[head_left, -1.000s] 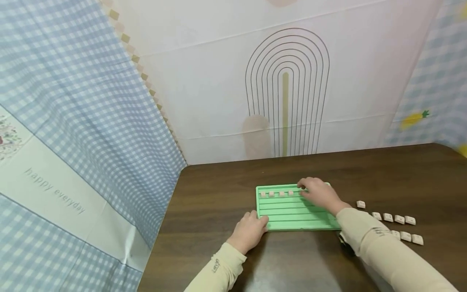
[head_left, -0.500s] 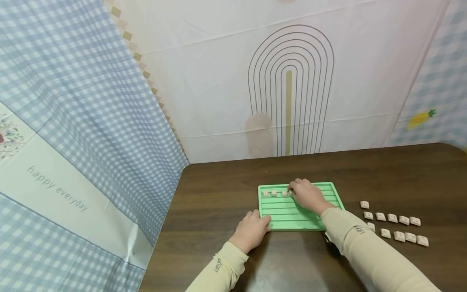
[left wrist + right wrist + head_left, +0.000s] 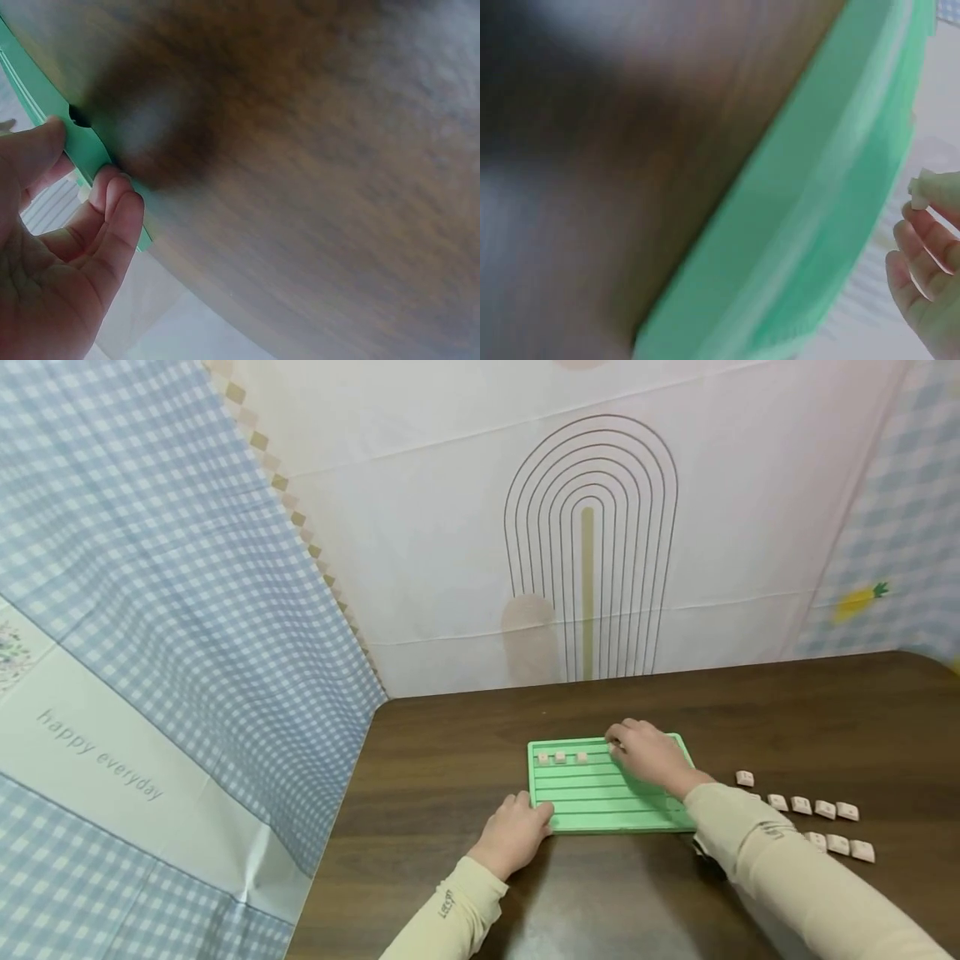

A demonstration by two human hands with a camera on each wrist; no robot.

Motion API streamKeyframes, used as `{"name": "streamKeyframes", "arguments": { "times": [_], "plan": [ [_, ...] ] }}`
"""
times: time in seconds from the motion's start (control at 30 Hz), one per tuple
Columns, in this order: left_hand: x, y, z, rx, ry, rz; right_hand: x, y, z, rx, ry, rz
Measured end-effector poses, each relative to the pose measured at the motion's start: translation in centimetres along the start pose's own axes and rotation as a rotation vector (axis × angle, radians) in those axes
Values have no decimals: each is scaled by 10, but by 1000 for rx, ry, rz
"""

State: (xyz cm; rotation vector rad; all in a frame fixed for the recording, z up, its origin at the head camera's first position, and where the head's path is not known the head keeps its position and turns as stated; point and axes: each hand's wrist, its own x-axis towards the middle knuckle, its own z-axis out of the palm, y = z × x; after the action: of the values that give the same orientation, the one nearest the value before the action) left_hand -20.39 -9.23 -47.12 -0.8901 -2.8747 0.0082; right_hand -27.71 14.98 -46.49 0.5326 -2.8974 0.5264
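Observation:
A green ridged tray (image 3: pixel 600 817) lies on the brown table. Three small pale keycaps (image 3: pixel 560 757) sit spaced along its top row at the left. My left hand (image 3: pixel 512 835) grips the tray's near left corner; in the left wrist view, thumb and curled fingers (image 3: pixel 124 217) pinch its edge. Over the upper right part of the tray, my right hand (image 3: pixel 648 756) holds a pale keycap (image 3: pixel 921 189) between thumb and index finger, as the right wrist view shows. Its other fingers are loosely bent. The head view mostly hides that keycap behind the fingers.
To the right of the tray, several more keycaps (image 3: pixel 825 810) lie in loose rows on the table (image 3: pixel 450 727), partly covered by the right sleeve (image 3: pixel 780 852). A patterned cloth (image 3: pixel 450 568) hangs behind the table, and a blue checked cloth (image 3: pixel 225 610) at the left.
My right hand moved left over the fourth keycap in the top row, then back right. That keycap has left its place and is now in the fingers. The left hand stays put.

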Motion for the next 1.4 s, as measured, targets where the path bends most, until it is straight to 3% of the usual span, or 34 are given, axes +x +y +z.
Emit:
{"name": "streamKeyframes", "arguments": {
  "times": [0.23, 0.43, 0.67, 1.1, 1.4],
  "plan": [
    [0, -3, 2, -8, -21, -11, -26, 47, -36, -19, -39, 78],
    [1, -9, -1, -16, -18, -12, -52, 89, -60, 9, -90, 192],
    [2, -12, -4, -26, -42, -27, -77, 116, -62, 56, -219, 295],
    [-1, -8, -2, -43, -5, 0, -83, 115, -58, 20, -231, 275],
    [-1, -2, 0, -46, 14, 10, -54, 72, -59, -6, -169, 216]
  ]
}}
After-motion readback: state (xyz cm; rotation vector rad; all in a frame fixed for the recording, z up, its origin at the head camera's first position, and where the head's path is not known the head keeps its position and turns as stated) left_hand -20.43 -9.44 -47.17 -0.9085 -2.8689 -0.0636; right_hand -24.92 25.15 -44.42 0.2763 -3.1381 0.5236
